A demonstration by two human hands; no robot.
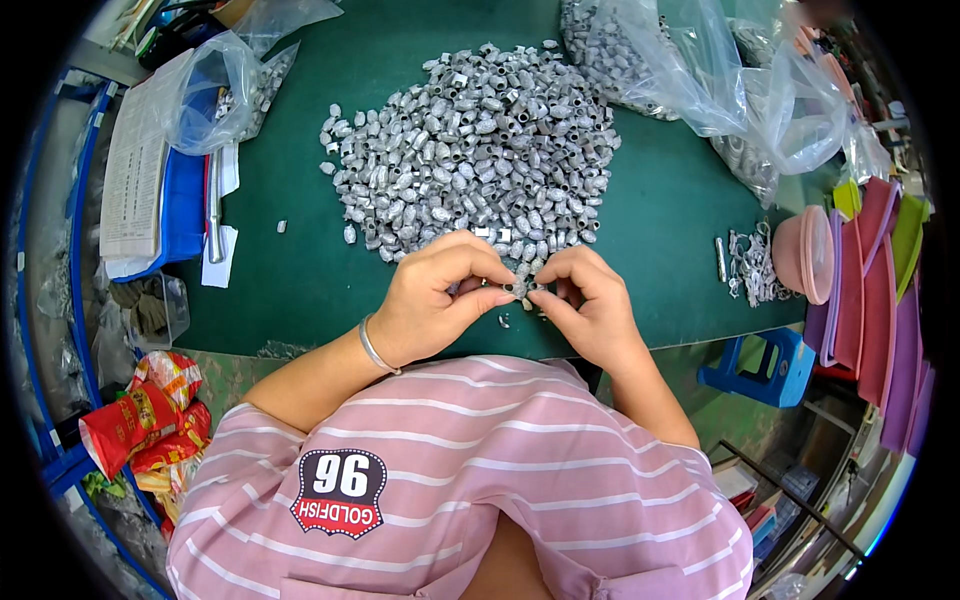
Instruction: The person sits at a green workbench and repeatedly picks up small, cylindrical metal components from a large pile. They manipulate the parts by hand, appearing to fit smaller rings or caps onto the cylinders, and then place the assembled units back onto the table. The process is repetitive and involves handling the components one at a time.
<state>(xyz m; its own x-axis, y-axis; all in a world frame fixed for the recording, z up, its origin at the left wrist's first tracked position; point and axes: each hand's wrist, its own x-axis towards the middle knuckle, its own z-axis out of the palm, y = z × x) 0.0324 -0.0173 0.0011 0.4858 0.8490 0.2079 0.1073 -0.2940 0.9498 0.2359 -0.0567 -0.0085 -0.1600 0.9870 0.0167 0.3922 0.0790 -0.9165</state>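
Observation:
A large heap of small silver-grey metal castings (470, 150), oval and hollow like beads, covers the middle of the green table (270, 290). At its near edge both my hands come together. My left hand (440, 290), a silver bangle on its wrist, has thumb and index finger pinched at a small metal casting (522, 285). From the other side my right hand (592, 302) pinches at the same spot with thumb and index finger. The fingertips partly hide what lies between them. A few small loose bits lie just below the fingers.
Clear plastic bags (700, 70) of metal parts stand at the back right. A pink tub (802, 256) is beside small metal clasps (752, 265). At left, a printed sheet (140, 150) rests on a blue tray (185, 205). A blue stool (760, 368) stands right.

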